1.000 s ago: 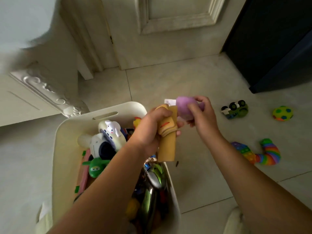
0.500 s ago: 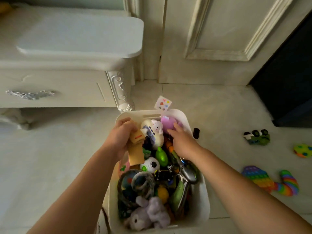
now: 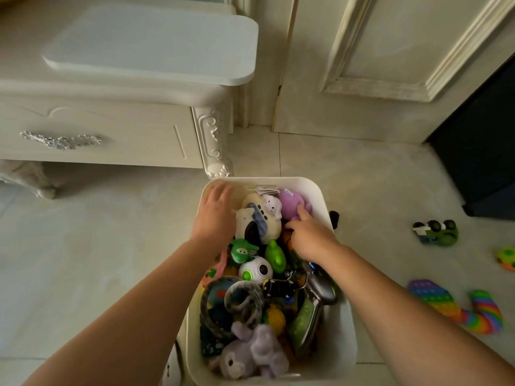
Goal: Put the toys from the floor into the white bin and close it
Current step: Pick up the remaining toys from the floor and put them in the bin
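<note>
The white bin (image 3: 349,330) stands open on the floor below me, packed with several toys. My left hand (image 3: 214,215) hovers palm down over its far left corner, fingers spread, nothing visible in it. My right hand (image 3: 309,235) reaches into the far right corner, and its index finger touches a purple soft toy (image 3: 291,203) lying there. On the floor to the right lie a green toy car (image 3: 436,232), a yellow-green ball (image 3: 505,257) at the frame edge, a rainbow pop-it (image 3: 434,298) and a curved rainbow toy (image 3: 485,313).
A white carved cabinet (image 3: 111,129) stands at the left, its leg just behind the bin. A cream door (image 3: 362,65) is at the back and dark furniture (image 3: 479,162) at the right. A small black object (image 3: 333,217) sits against the bin's right side.
The tan toy has left my left hand, which now spreads open over the bin's corner. The purple toy rests in the bin, my right hand on it.
</note>
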